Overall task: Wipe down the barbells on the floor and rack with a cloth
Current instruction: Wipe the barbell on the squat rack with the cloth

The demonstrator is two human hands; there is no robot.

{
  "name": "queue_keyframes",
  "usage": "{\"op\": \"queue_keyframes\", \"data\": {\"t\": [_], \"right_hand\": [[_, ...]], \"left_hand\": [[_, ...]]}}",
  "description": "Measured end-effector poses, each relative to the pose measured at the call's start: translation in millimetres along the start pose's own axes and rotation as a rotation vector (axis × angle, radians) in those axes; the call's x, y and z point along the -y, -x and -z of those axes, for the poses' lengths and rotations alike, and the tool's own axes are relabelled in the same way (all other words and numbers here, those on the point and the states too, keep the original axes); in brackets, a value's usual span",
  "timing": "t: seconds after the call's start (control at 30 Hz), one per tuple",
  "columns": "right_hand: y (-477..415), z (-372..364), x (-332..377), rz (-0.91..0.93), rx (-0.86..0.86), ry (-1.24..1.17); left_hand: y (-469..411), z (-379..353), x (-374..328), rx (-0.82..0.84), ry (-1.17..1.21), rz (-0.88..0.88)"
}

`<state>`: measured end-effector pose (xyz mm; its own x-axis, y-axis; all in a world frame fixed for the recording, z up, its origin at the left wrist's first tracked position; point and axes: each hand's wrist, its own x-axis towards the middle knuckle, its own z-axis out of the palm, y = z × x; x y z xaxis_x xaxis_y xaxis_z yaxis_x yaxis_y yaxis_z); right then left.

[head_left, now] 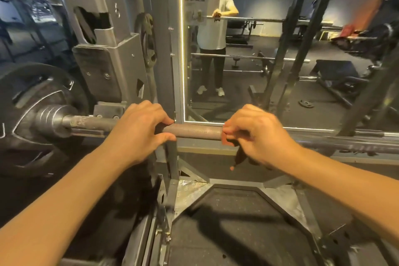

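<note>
The left hand [140, 129] grips the barbell [194, 133] from above, fingers curled over the top of the shaft and thumb beneath it. The right hand [257, 136] is closed on a reddish cloth [228, 139], holding it against the shaft a little further to the right. A darker strip of the cloth hangs below the bar under the palm. A bare stretch of knurled shaft shows between the two hands.

The barbell lies level, with its long axis running left to right across the view, square to the person's forearms. Its left end points to the left edge of the frame, where the sleeve passes through a dark weight plate [32, 119]. To the right of the right hand the shaft runs on toward the frame's right edge and is blurred there.

The bar rests on a grey rack [103, 49], whose upright rises behind the left hand. Straight ahead, just behind the bar, stands a mirror [248, 60] with a lit edge; it reflects a person in a white shirt with both hands on a bar. Below the bar is the rack's base and the dark rubber floor [237, 222].
</note>
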<state>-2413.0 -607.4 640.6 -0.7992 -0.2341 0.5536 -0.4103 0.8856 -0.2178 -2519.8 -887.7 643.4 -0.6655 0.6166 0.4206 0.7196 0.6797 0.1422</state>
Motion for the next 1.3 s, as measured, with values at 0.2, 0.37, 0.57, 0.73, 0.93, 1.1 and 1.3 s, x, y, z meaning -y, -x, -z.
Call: {"op": "queue_keyframes", "data": {"t": [0.2,0.37,0.57,0.73,0.93,1.1,1.3], "right_hand": [[-21.5,-24.6,23.8,0.035,-0.055,-0.013],[-48.9,-41.3,46.0,0.006,0.05,-0.07],[-71.6,-49.3,60.2,0.023,0.124,0.003],[-142.9,-104.4,123.9,0.162,0.209,0.012],[-151.7,-89.3,125.3,0.2,0.397,-0.015],[-140.1,-67.8,110.3,0.147,0.403,-0.03],[-191.6,-126.0,162.5,0.21,0.339,-0.019]], "left_hand": [[-3.2,0.2,0.5,0.001,-0.009,-0.009],[-1.1,17.9,11.4,0.066,-0.125,-0.023],[33.7,46.7,61.8,-0.012,-0.156,0.134],[53.2,58.3,93.0,-0.043,-0.157,0.293],[66.6,64.7,105.2,-0.04,-0.118,0.348],[72.9,62.8,113.1,-0.031,-0.058,0.349],[86.0,67.8,107.7,-0.018,0.001,0.335]]}}
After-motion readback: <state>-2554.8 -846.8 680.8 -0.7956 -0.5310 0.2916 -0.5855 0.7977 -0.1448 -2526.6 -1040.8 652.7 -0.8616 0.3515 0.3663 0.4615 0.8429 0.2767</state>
